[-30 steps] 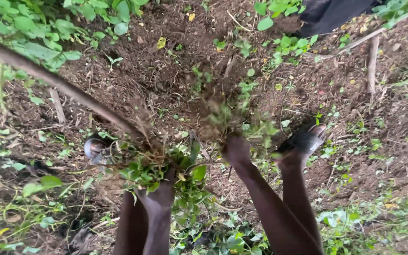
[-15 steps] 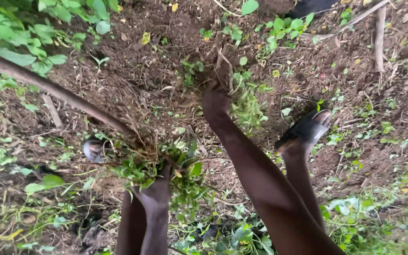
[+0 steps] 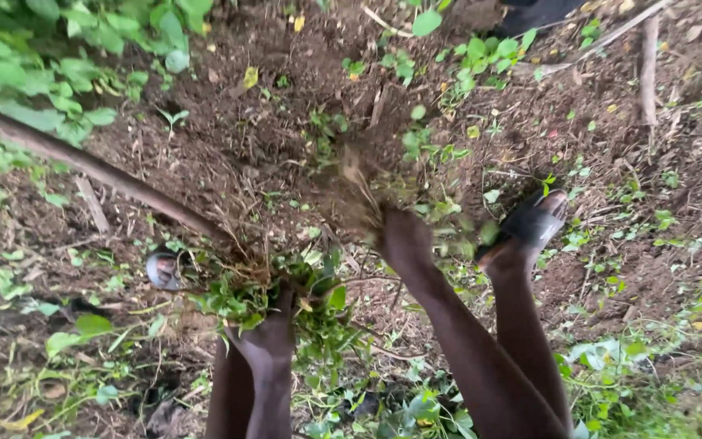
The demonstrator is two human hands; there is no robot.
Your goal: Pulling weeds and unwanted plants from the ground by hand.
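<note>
Head view: your left hand (image 3: 268, 337) clenches a leafy green weed bundle (image 3: 262, 293); your right hand (image 3: 404, 237) grips a blurred rooted weed tuft (image 3: 363, 195) above it.

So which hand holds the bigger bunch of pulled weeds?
The left hand: its leafy green bunch is thick, while the right hand grips only a blurred rooty tuft.

Counts: 2 hands, left hand (image 3: 266, 341) and right hand (image 3: 404, 240), each closed on 1 bunch of pulled weeds: big leafy bunch (image 3: 274, 289), blurred rooty tuft (image 3: 363, 195). 2 sandals: grey one (image 3: 162, 268), black one (image 3: 534, 221). 1 long wooden pole (image 3: 91, 167).
</note>
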